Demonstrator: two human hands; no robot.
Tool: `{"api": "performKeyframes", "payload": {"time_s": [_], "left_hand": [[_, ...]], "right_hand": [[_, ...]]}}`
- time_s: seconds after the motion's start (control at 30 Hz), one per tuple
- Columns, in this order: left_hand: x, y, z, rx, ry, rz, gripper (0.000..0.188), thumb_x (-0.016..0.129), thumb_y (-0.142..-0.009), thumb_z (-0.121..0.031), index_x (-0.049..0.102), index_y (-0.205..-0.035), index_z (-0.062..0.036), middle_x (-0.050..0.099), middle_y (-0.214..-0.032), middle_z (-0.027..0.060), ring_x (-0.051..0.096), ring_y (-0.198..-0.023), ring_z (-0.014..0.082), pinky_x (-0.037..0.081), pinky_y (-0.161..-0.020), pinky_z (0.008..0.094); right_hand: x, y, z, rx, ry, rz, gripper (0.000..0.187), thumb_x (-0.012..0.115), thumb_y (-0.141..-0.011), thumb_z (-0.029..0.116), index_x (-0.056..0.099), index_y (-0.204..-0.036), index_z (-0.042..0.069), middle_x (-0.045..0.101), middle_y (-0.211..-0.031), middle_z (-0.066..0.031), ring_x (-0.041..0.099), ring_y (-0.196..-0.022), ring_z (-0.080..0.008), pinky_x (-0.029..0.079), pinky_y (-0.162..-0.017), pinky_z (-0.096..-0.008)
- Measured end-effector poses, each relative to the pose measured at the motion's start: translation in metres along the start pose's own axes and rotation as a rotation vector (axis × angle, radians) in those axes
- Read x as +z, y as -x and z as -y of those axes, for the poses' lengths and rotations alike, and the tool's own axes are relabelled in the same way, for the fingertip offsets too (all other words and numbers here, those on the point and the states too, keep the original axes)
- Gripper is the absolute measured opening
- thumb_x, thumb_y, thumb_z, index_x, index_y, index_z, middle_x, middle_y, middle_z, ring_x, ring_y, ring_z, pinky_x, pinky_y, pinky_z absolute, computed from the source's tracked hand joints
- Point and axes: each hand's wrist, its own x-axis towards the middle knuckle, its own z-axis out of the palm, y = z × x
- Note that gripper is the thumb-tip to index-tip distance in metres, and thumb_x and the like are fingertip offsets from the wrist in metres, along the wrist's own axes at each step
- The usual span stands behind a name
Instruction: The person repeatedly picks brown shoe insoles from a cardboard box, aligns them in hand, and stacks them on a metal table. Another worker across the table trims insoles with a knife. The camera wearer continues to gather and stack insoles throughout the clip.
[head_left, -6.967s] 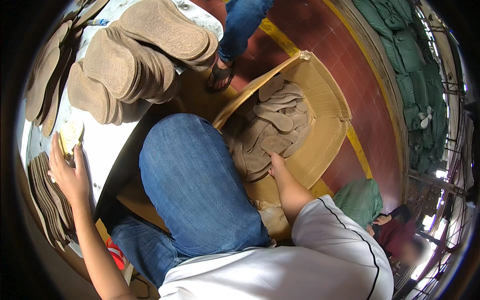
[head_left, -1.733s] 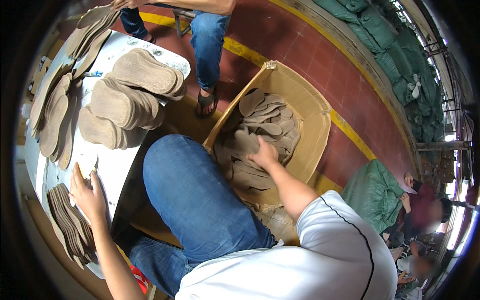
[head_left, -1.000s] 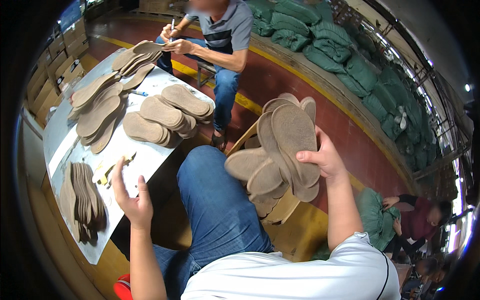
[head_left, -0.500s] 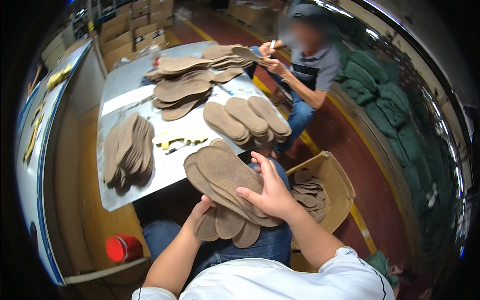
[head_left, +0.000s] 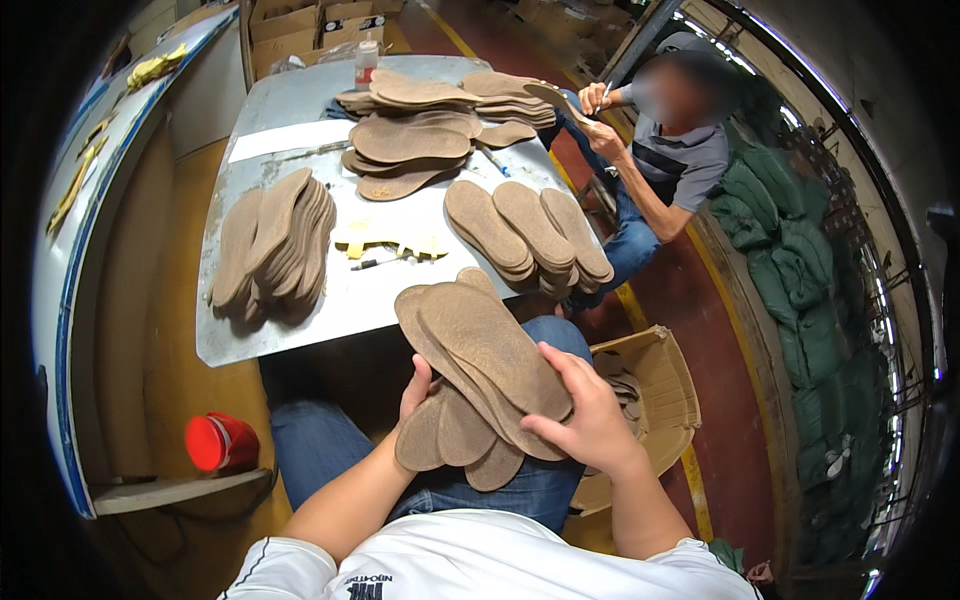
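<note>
Both hands, left and right, grip a fanned stack of insoles above the worktop edge.

The insoles are a fanned bundle of flat, tan-brown, fibrous cut-outs, foot-shaped with rounded toes and narrower heels. They are held above the lap, just short of the near edge of the desk. The toe ends point up and away toward the desk; the heel ends splay out downward like a hand of cards. The top insole lies slanted, its rough face upward. The left hand supports the bundle from beneath; the right hand clasps its right side, thumb on top.
</note>
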Motion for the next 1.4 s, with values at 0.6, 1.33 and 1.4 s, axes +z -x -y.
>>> {"api": "performKeyframes", "payload": {"time_s": [0.6, 1.33, 1.4], "left_hand": [[0.006, -0.007, -0.008, -0.046, 0.171, 0.107, 0.112, 0.054, -0.108, -0.091, 0.034, -0.186, -0.0134, 0.048, -0.183, 0.0227, 0.056, -0.164, 0.0408, 0.048, -0.137, 0.0602], [-0.024, -0.012, 0.002, -0.172, 0.401, 0.151, 0.102, 0.047, -0.117, -0.081, 0.034, -0.185, -0.0058, 0.047, -0.183, 0.0273, 0.054, -0.165, 0.044, 0.047, -0.137, 0.0641], [-0.021, -0.013, 0.002, -0.139, 0.218, 0.097, 0.104, 0.047, -0.116, -0.082, 0.033, -0.185, -0.0051, 0.045, -0.184, 0.0275, 0.053, -0.166, 0.0445, 0.046, -0.138, 0.0644]], "right_hand": [[-0.067, -0.046, 0.022, -0.678, 0.609, 0.188, 0.044, 0.081, -0.089, 0.018, 0.073, -0.13, 0.035, 0.067, -0.143, -0.0026, 0.061, -0.141, -0.03, 0.04, -0.124, -0.0621], [-0.049, -0.111, 0.006, -0.859, 0.681, 0.563, 0.04, 0.071, -0.105, 0.022, 0.07, -0.145, 0.024, 0.058, -0.177, -0.0004, 0.058, -0.161, -0.0285, 0.046, -0.135, -0.0613], [-0.047, -0.104, 0.003, -0.836, 0.658, 0.588, 0.044, 0.07, -0.107, 0.022, 0.068, -0.151, 0.022, 0.059, -0.177, -0.0032, 0.062, -0.155, -0.0307, 0.048, -0.132, -0.0577]]}}
